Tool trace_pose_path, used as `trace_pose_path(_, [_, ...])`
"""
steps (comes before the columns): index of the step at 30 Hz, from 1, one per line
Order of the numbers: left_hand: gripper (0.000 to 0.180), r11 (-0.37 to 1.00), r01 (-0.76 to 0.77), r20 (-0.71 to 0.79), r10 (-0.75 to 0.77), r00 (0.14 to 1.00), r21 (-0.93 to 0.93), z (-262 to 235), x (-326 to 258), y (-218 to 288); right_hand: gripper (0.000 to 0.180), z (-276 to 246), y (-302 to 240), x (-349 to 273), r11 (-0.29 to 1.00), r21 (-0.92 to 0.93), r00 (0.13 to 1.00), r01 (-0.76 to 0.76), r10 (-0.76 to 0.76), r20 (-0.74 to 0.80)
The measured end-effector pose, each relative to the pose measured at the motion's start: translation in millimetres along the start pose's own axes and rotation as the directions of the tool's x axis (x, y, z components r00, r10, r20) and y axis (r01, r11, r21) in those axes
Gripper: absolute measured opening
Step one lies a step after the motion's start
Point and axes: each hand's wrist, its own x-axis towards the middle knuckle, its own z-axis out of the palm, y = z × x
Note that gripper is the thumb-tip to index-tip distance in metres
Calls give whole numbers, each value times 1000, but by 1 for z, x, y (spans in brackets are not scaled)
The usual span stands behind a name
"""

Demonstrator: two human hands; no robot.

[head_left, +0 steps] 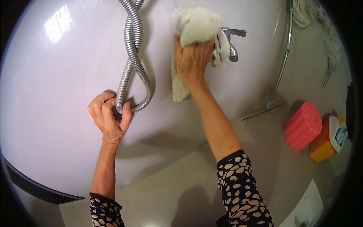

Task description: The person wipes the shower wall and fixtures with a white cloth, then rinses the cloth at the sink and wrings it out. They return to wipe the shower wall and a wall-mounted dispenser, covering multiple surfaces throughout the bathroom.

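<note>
My right hand point(193, 62) grips a pale white cloth point(198, 24) and presses it against the glossy white wall point(68, 72). Folds of the cloth hang on both sides of the hand, and its right edge touches a chrome tap point(234, 55) with a flat lever. Lower and to the left, my left hand point(111, 119) has its fingers curled around the bottom loop of a ribbed metal shower hose point(131, 49). The hose hangs down from the upper edge, its two strands crossing. Part of the left fingers' grip is hidden behind the hose.
To the right, a long-handled squeegee point(280, 77) leans in the corner. A pink fluted bucket-like container point(302, 126) and an orange-yellow bin point(323, 145) with a white rim stand on the floor. A white object point(306, 204) shows at lower right, and a dark strip point(34, 185) at lower left.
</note>
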Motion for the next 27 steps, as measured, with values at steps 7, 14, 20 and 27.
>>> trace_pose_path(7, [26, 996, 0, -15, 1, 1000, 87, 1, -1, 1, 41, -21, 54, -87, 987, -67, 981, -148, 155, 115])
trace_pose_path(14, [27, 995, 22, -14, -21, 1000, 100, -7, 4, 5, 61, -43, 76, -86, 638, -195, 621, -745, 770, 148])
trace_pose_path(20, [24, 985, 4, 5, -5, 1000, 175, -11, 3, 5, 50, -30, -4, -123, 981, -9, 941, -196, 190, 280])
trace_pose_path(27, [27, 987, -11, 19, 8, 1000, 159, -7, -2, 3, 51, -46, 26, -122, 977, 214, 916, 12, -96, 390])
